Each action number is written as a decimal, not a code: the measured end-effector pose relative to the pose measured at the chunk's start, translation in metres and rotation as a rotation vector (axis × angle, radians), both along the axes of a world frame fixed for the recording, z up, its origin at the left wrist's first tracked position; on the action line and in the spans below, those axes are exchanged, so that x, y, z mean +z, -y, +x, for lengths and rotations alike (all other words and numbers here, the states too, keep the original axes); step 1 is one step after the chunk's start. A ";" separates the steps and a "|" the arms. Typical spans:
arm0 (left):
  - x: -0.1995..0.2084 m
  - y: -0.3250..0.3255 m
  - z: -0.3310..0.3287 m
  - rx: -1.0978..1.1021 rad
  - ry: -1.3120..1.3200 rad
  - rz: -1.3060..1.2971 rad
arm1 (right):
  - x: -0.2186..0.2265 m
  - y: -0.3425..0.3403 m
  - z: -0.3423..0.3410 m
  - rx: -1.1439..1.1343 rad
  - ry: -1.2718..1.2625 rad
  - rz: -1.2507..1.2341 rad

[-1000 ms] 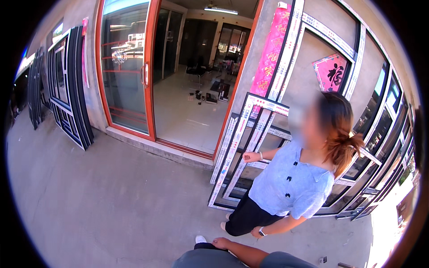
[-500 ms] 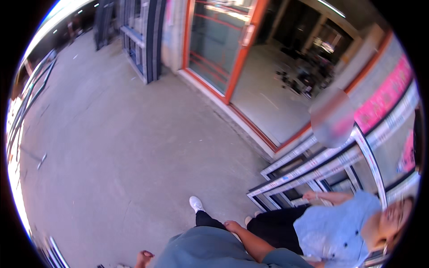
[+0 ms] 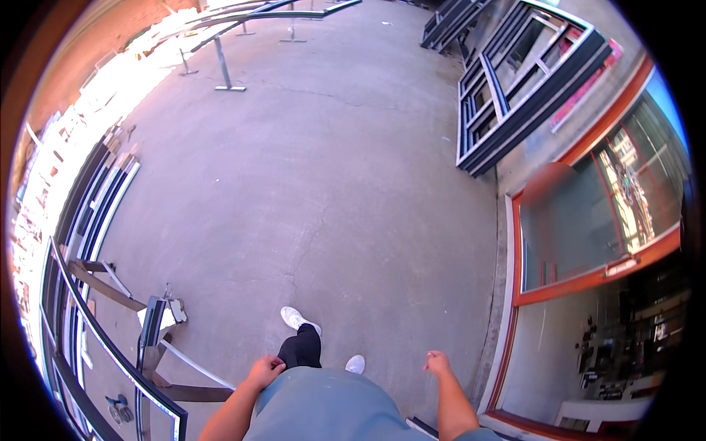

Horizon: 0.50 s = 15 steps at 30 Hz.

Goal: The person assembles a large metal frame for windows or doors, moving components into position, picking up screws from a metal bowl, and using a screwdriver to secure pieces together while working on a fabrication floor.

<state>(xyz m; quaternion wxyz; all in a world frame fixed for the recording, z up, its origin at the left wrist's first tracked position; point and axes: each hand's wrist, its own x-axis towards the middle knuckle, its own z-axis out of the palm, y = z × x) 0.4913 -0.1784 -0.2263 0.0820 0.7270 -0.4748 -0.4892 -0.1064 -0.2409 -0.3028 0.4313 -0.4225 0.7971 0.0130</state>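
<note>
My left hand (image 3: 266,370) hangs beside the front of my blue-grey shirt (image 3: 323,404), close to my dark trouser leg (image 3: 303,349). Its fingers are curled in, and nothing shows in them. My right hand (image 3: 437,362) is held out over the concrete floor (image 3: 353,220), away from my body. Those fingers are bent closed too, with no object visible. One white shoe (image 3: 296,317) points forward and the other white shoe (image 3: 355,364) is partly hidden behind the shirt.
At my left, a dark frame (image 3: 110,342) rests by a stand, with stacked long profiles (image 3: 95,198) beyond. Window frames (image 3: 526,81) lean on the wall ahead right. An orange-framed glass door (image 3: 588,220) is at my right. Metal stands (image 3: 224,70) hold profiles farther off.
My view has swung left, so the doorway now sits farther right. The person in the light blue shirt and the frames beside them have left view. Both my hands now show more fully.
</note>
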 end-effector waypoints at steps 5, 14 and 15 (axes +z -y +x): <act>-0.034 0.066 0.055 0.251 -0.011 -0.015 | -0.039 0.124 0.051 -0.015 0.204 -0.037; -0.004 0.254 0.220 0.288 -0.026 -0.134 | -0.054 0.324 0.260 0.180 0.563 -0.060; -0.003 0.270 0.241 0.362 -0.020 -0.172 | -0.052 0.348 0.282 0.237 0.536 -0.053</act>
